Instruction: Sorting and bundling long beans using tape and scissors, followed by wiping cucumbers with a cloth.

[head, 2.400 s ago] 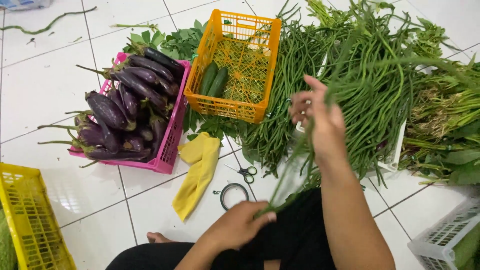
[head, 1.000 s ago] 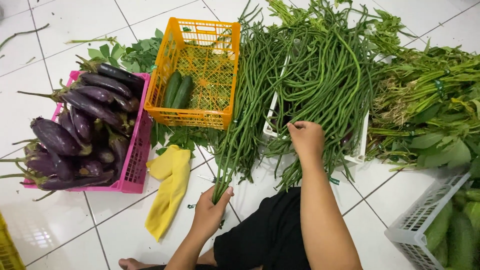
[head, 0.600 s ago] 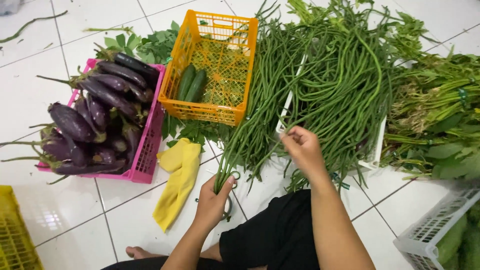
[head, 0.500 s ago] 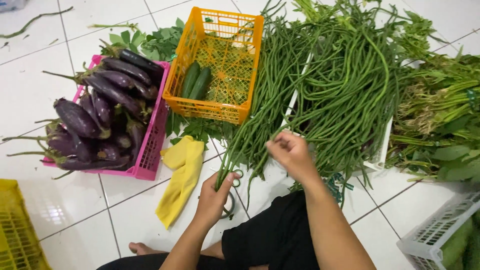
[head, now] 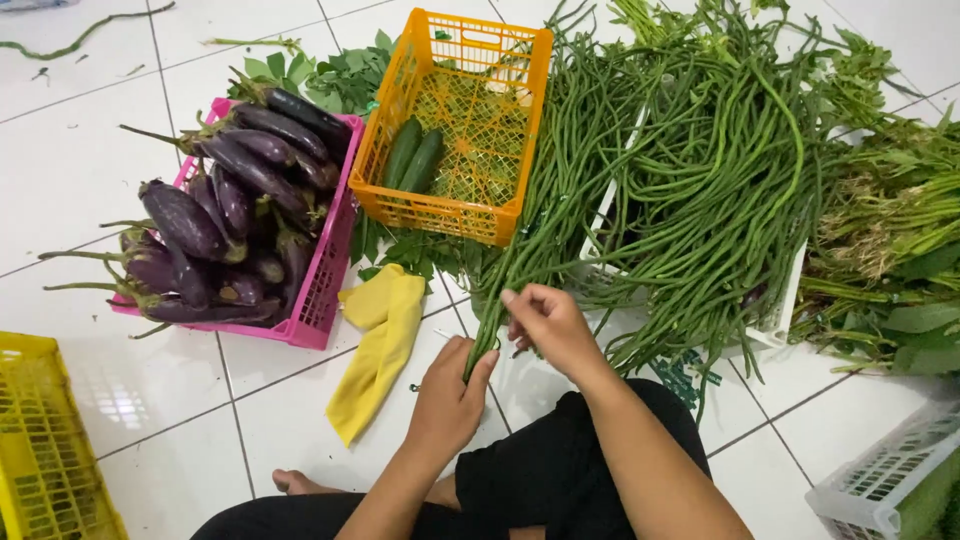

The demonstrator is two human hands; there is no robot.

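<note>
My left hand [head: 447, 397] is closed around the cut ends of a bundle of long green beans [head: 545, 190] that fans out away from me over the floor tiles. My right hand [head: 545, 325] pinches the same bundle just above the left hand, fingers around the stems. A large heap of long beans [head: 720, 170] lies over a white crate [head: 782, 318] right of the bundle. Scissors that lay on the tiles under my hands are hidden now.
An orange crate [head: 395, 195] holds two cucumbers [head: 413, 155]. A pink crate [head: 325, 285] is piled with purple eggplants [head: 225, 215]. A yellow cloth [head: 375, 345] lies beside it. A yellow crate [head: 50, 450] sits at lower left, leafy greens [head: 895, 250] at right, a white basket [head: 890, 480] at lower right.
My right hand came down from the bean heap and closed on the bundle just above my left hand. The camera view shifted slightly.
</note>
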